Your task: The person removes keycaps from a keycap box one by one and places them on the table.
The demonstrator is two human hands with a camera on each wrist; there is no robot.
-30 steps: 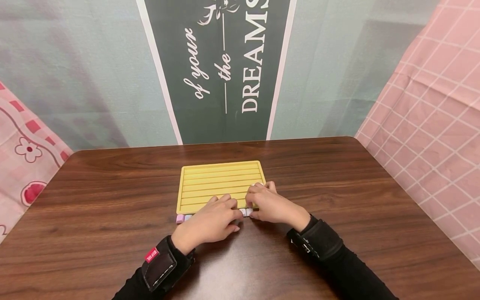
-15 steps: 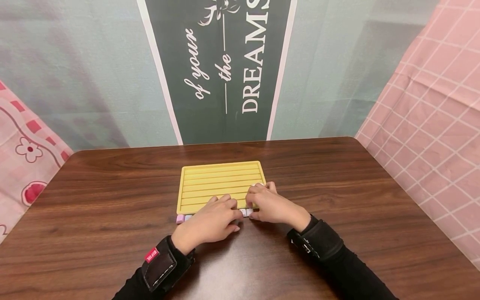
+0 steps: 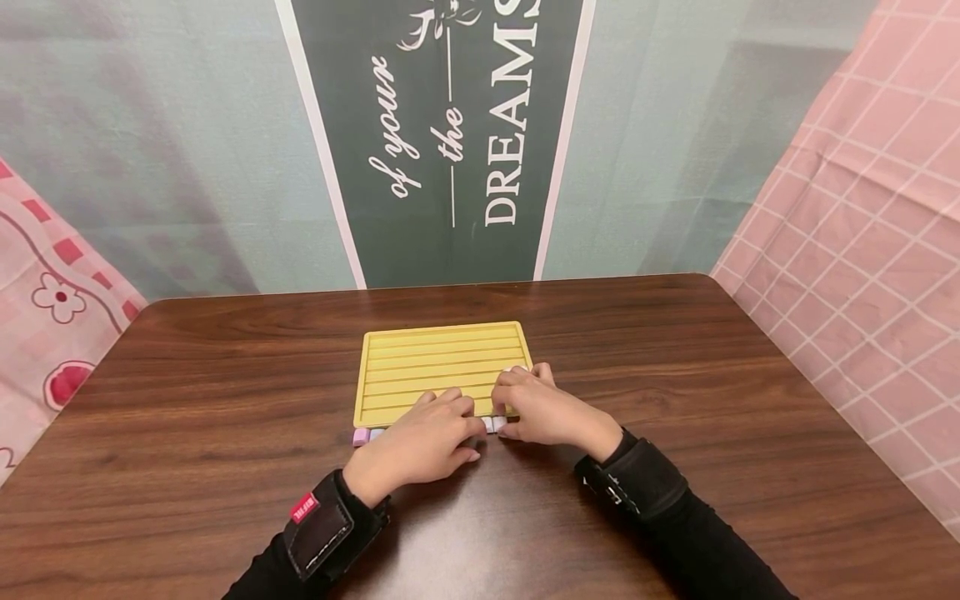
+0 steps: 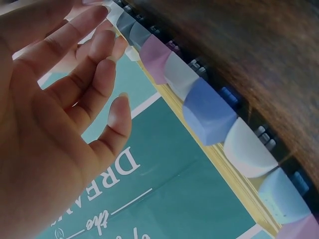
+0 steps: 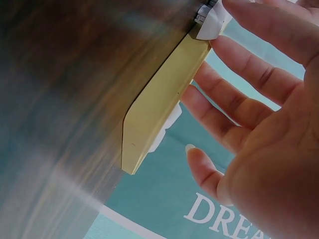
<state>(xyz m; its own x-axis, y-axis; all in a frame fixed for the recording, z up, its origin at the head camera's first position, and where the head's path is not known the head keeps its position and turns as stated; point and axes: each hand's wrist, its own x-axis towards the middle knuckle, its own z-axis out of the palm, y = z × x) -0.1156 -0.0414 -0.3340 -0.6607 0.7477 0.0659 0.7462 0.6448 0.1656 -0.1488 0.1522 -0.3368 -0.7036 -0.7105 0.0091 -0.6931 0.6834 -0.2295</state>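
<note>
A row of keycaps in pink [image 3: 361, 437], blue [image 4: 209, 112] and white [image 4: 249, 149] lies along the near edge of a yellow ridged tray [image 3: 420, 358]. Over the middle of this row is my left hand [image 3: 423, 437], fingers loosely bent, the index fingertip by the keycaps and the thumb lower on the near side. At the row's right end my right hand [image 3: 551, 412] pinches a white keycap [image 5: 212, 22] between thumb and index finger; its other fingers reach over the tray's corner. Part of the row is hidden behind the left hand in the head view.
White pieces [image 5: 167, 129] sit at the tray's right side, partly covered by the right hand in the head view. The tray lies on a brown wooden table [image 3: 675, 358]. Behind it hangs a green cloth with lettering [image 3: 457, 250], and pink cloths flank the table.
</note>
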